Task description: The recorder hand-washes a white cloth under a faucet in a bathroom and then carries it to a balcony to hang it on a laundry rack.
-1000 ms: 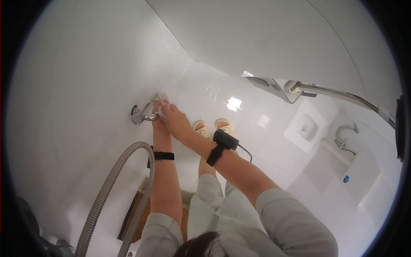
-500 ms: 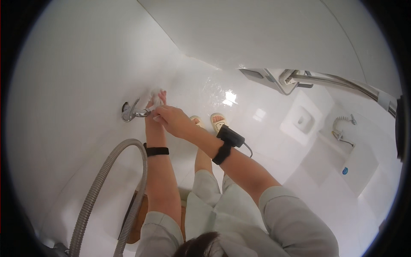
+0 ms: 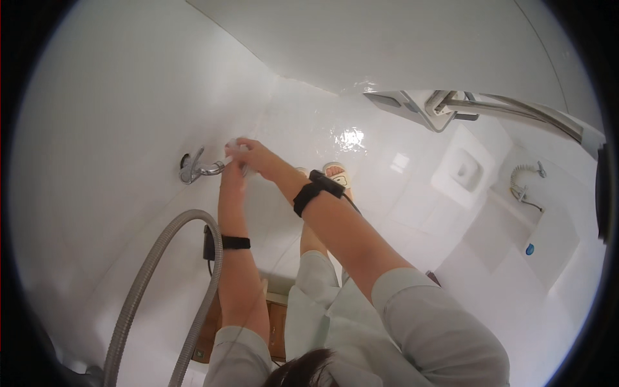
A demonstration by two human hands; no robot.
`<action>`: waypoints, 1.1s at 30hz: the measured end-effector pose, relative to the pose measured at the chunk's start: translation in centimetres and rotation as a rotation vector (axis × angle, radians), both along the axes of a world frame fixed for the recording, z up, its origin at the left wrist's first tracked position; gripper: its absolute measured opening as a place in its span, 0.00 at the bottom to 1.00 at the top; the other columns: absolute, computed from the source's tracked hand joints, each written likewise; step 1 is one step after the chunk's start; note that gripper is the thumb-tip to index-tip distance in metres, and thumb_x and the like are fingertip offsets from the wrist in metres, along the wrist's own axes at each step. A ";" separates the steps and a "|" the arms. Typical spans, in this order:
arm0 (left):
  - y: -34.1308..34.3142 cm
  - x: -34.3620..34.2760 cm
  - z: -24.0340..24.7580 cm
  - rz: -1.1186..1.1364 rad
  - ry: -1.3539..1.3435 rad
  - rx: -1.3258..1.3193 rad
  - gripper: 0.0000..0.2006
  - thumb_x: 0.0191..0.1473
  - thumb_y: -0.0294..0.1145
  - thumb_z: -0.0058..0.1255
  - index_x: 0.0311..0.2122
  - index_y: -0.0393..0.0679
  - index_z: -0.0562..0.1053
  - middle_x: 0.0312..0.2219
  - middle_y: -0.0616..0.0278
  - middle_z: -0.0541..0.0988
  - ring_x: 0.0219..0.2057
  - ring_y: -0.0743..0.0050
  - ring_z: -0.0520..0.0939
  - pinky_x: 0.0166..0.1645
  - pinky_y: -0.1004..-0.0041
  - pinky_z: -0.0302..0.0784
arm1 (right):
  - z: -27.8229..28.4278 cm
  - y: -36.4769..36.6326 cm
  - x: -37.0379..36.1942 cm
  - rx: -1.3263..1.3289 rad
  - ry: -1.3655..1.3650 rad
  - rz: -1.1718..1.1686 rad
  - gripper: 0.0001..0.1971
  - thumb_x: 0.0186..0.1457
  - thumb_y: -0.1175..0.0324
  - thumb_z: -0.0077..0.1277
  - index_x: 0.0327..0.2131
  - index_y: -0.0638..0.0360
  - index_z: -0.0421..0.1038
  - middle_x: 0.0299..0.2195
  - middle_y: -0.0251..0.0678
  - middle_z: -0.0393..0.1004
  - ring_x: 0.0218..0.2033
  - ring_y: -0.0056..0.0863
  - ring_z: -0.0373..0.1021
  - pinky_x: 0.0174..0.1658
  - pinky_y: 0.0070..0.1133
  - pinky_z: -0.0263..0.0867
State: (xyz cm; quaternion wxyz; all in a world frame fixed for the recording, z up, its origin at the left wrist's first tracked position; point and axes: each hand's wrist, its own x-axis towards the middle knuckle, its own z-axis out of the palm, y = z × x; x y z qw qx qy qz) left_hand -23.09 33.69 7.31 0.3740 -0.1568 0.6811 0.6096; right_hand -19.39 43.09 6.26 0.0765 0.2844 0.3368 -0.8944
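Note:
Both my hands meet just beyond the spout of a chrome wall tap (image 3: 205, 169). My right hand (image 3: 258, 158) reaches over from the right, its fingers curled on a small, white, cloth-like thing (image 3: 233, 148) whose exact kind is unclear. Under and beside it is my left hand (image 3: 233, 173), close to the spout; its fingers are largely hidden by the right hand and the white thing. No water stream can be made out at the spout.
A grey corrugated hose (image 3: 138, 284) arches at the near left, beside a brown wooden cabinet (image 3: 277, 329). The floor shines with wet spots (image 3: 351, 138). To the right are a squat toilet (image 3: 465, 166), a coiled hose (image 3: 518, 177) and a metal rail (image 3: 529, 111).
My right hand has moved from near the spout to farther forward, over the left hand and the white thing. Less of the left fingers shows now. The view has shifted slightly.

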 end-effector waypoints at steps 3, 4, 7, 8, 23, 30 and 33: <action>-2.8 -0.6 -1.0 -0.052 0.069 0.307 0.15 0.56 0.36 0.38 0.47 0.44 0.64 0.42 0.61 0.70 0.43 0.73 0.72 0.44 0.70 0.69 | 0.9 -0.6 -0.4 -0.020 0.008 -0.023 0.11 0.50 0.67 0.51 0.36 0.61 0.66 0.32 0.35 0.70 0.32 0.20 0.65 0.34 0.20 0.63; -1.9 0.3 -0.4 0.028 -0.131 0.317 0.15 0.56 0.36 0.38 0.48 0.46 0.62 0.43 0.61 0.69 0.43 0.71 0.72 0.43 0.69 0.70 | 0.2 0.0 0.2 -0.008 -0.009 -0.032 0.11 0.50 0.67 0.51 0.36 0.61 0.66 0.32 0.35 0.70 0.32 0.20 0.65 0.34 0.20 0.63; -1.1 1.8 1.1 0.083 -0.377 0.413 0.17 0.55 0.35 0.40 0.50 0.46 0.59 0.44 0.60 0.68 0.44 0.69 0.71 0.43 0.65 0.72 | 0.4 0.7 0.7 -0.120 0.113 -0.102 0.08 0.49 0.71 0.50 0.33 0.61 0.66 0.32 0.35 0.70 0.30 0.21 0.66 0.33 0.20 0.65; -1.2 2.0 1.6 0.058 -0.428 0.509 0.19 0.54 0.34 0.42 0.50 0.46 0.58 0.44 0.59 0.67 0.45 0.69 0.71 0.43 0.64 0.72 | 0.8 1.0 0.9 -0.132 0.180 -0.056 0.07 0.49 0.72 0.49 0.33 0.61 0.66 0.31 0.35 0.71 0.29 0.21 0.66 0.32 0.20 0.65; 0.9 10.7 6.6 -0.576 -0.454 0.183 0.08 0.40 0.31 0.52 0.23 0.43 0.64 0.15 0.73 0.63 0.14 0.89 0.61 0.13 0.85 0.50 | 6.5 3.3 9.1 0.562 0.017 0.315 0.19 0.50 0.59 0.43 0.13 0.62 0.64 0.10 0.34 0.62 0.13 0.24 0.59 0.20 0.23 0.60; -1.2 14.8 5.7 -0.878 0.694 -0.282 0.11 0.44 0.39 0.48 0.26 0.41 0.70 0.16 0.57 0.73 0.16 0.66 0.74 0.19 0.67 0.64 | 9.2 0.2 11.1 0.957 -0.106 0.167 0.18 0.49 0.56 0.46 0.17 0.62 0.68 0.16 0.41 0.69 0.20 0.33 0.66 0.27 0.28 0.63; -2.8 11.6 4.7 -0.923 0.992 -0.301 0.12 0.45 0.40 0.49 0.28 0.40 0.71 0.16 0.55 0.73 0.17 0.60 0.74 0.24 0.64 0.67 | 14.2 0.3 9.0 1.037 -0.029 0.115 0.22 0.47 0.55 0.50 0.43 0.56 0.61 0.36 0.45 0.69 0.37 0.38 0.68 0.39 0.29 0.63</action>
